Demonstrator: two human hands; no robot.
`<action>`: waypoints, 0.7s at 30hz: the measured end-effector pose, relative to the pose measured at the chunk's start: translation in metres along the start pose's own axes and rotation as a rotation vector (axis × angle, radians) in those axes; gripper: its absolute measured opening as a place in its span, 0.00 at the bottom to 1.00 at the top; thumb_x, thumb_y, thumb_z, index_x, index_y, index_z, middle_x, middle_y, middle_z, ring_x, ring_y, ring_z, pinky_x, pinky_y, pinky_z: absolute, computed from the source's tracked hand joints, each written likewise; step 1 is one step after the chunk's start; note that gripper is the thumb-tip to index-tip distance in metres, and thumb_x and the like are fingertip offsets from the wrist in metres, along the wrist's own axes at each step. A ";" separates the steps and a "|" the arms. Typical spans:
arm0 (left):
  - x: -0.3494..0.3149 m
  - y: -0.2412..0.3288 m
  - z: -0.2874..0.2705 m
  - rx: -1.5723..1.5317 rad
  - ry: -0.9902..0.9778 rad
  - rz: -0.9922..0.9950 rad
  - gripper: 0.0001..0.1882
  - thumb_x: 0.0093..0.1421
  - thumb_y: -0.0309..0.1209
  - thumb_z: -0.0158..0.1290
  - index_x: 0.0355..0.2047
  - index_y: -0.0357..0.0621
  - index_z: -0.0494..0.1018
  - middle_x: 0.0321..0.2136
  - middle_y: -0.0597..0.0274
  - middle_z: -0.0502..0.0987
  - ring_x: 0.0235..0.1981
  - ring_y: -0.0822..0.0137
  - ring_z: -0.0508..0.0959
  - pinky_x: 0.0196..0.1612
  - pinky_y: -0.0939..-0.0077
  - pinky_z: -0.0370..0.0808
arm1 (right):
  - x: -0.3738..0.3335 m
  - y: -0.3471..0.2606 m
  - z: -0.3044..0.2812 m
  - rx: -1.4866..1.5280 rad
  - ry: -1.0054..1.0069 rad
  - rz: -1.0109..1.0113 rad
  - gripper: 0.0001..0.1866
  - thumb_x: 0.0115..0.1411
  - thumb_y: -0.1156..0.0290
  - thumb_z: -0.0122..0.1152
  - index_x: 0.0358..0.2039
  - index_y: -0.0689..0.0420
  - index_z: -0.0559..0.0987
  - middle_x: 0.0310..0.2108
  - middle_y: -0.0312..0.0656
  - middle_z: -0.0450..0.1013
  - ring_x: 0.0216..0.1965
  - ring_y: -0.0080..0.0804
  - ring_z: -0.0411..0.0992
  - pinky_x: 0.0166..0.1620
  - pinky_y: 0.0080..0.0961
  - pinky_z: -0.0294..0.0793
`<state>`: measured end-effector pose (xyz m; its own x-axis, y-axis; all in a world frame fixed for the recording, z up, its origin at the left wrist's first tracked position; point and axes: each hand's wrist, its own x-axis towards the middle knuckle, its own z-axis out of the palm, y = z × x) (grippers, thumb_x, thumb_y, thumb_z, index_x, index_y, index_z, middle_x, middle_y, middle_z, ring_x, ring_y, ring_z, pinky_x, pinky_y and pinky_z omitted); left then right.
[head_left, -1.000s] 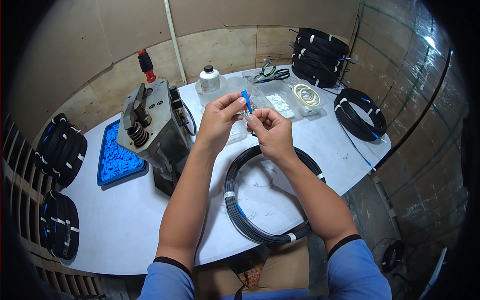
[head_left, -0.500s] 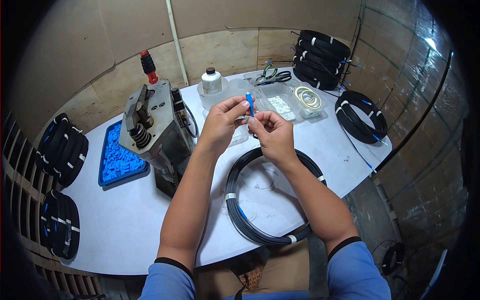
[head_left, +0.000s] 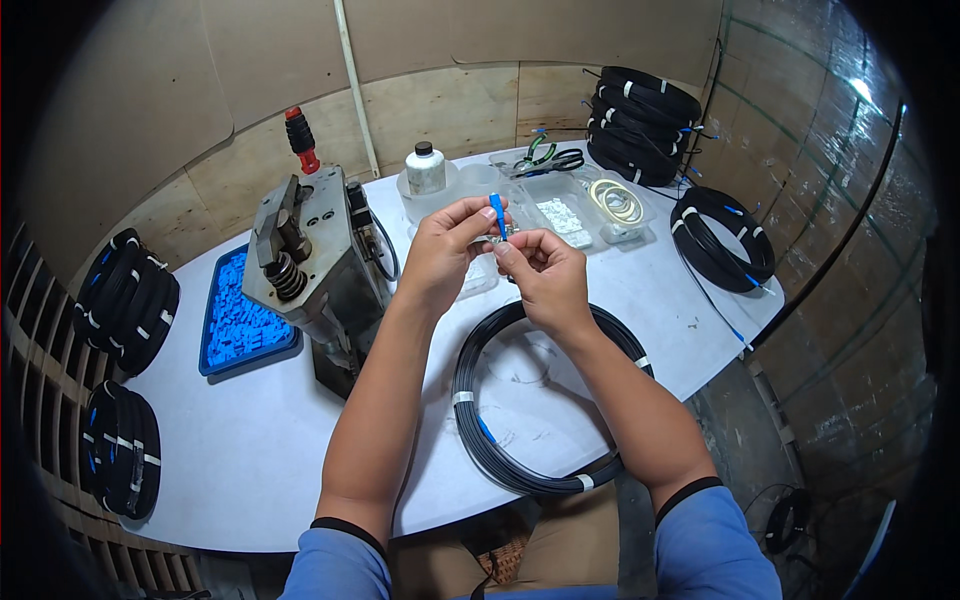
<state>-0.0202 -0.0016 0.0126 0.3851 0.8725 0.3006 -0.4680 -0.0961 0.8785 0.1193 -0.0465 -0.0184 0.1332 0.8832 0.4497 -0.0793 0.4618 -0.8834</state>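
A slim blue fibre-optic connector (head_left: 499,214) points upward between my two hands above the table. My left hand (head_left: 441,250) pinches its upper part between thumb and fingers. Lower down, my right hand (head_left: 552,278) is closed around the connector's tail end, where the fingers hide the joint with the cable. Beneath the hands a coil of black cable (head_left: 465,425) lies flat, bound with white ties, and another blue connector (head_left: 486,430) rests along its inner left side.
Left of my arms stand a metal hand press (head_left: 325,245) and a blue tray (head_left: 206,372) of small blue parts. Behind my hands are a white bottle (head_left: 426,172), clear boxes with white pieces (head_left: 563,222), and pliers (head_left: 538,155). More black coils (head_left: 645,120) line the table's sides.
The pale tip seen earlier on the connector no longer shows; its top end now looks all blue. Both hands keep nearly the same place and grip.
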 end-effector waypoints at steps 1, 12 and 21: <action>-0.001 0.000 0.001 0.000 -0.001 0.001 0.12 0.61 0.29 0.52 0.43 0.37 0.74 0.34 0.61 0.77 0.38 0.71 0.76 0.42 0.74 0.71 | 0.000 0.000 0.000 0.008 0.006 0.007 0.07 0.57 0.73 0.64 0.31 0.62 0.77 0.25 0.35 0.75 0.27 0.15 0.70 0.31 0.14 0.71; -0.003 0.001 0.003 -0.024 -0.012 -0.020 0.11 0.61 0.29 0.51 0.42 0.37 0.74 0.35 0.60 0.77 0.38 0.71 0.75 0.42 0.74 0.71 | -0.001 -0.001 0.001 -0.047 0.015 -0.020 0.07 0.58 0.72 0.63 0.31 0.62 0.76 0.25 0.34 0.75 0.27 0.15 0.70 0.31 0.15 0.70; -0.001 0.000 0.000 -0.009 -0.001 0.020 0.10 0.61 0.28 0.52 0.41 0.38 0.74 0.34 0.62 0.77 0.37 0.71 0.75 0.41 0.74 0.71 | -0.001 0.000 0.002 -0.017 0.012 -0.019 0.07 0.59 0.71 0.62 0.32 0.62 0.76 0.26 0.35 0.75 0.27 0.16 0.70 0.33 0.15 0.71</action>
<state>-0.0203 -0.0021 0.0121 0.3767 0.8700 0.3181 -0.4828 -0.1086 0.8689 0.1176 -0.0469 -0.0188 0.1463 0.8730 0.4653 -0.0598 0.4773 -0.8767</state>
